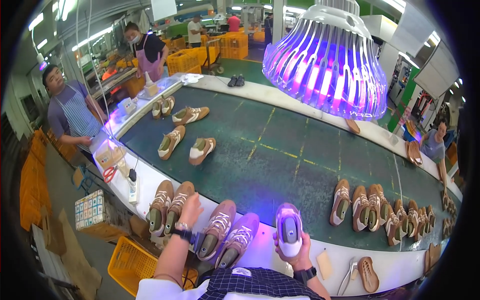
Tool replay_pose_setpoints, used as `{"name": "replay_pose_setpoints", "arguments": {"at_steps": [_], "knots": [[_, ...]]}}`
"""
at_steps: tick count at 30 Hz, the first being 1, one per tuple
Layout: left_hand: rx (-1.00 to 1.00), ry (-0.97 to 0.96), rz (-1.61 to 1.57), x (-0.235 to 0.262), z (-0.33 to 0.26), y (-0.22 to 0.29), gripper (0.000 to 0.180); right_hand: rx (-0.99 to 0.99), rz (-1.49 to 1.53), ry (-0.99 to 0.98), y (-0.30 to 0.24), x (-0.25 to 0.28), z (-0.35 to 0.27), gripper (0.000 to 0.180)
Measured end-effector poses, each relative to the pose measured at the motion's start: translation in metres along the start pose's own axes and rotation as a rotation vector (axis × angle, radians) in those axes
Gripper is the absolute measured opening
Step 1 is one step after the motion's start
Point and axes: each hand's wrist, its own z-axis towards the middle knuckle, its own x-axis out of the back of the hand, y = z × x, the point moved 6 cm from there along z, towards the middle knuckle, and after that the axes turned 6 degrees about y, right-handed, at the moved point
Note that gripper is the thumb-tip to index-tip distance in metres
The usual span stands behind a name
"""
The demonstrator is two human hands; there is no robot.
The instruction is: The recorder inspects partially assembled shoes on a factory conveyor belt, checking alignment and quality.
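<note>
My right hand (300, 257) holds a sneaker (289, 227) upright, gripping its light-coloured heel from below. Purple light tints the shoe, and a grey-green shoe last sits inside it. My left hand (191, 211) is beside a brown sneaker (179, 202), its fingers loosely apart; whether they touch the shoe is hard to see. That shoe's mate (161, 206) stands to its left. Between my hands, a brown laced sneaker (220, 225) and a purple-lit sneaker (241, 237) lie side by side on the white ledge (267, 250), both with lasts inside.
A green conveyor belt (225, 145) carries more brown sneakers (175, 142) at far left and several (372, 205) at right. A ribbed lamp (327, 65) hangs overhead. Pincers (346, 280) and a sole (368, 275) lie at right. Co-workers stand around the belt; a yellow crate (130, 262) is below left.
</note>
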Motion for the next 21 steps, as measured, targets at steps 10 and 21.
{"name": "replay_pose_setpoints", "arguments": {"at_steps": [10,21], "knots": [[-0.226,0.075,0.103,-0.024,-0.098,0.005,0.042,0.283,-0.115,-0.201,-0.138,-0.192,0.243,0.055],[-0.451,0.065,0.196,-0.041,-0.129,-0.01,0.018,0.241,-0.835,0.255,-0.063,0.037,0.177,0.023]]}}
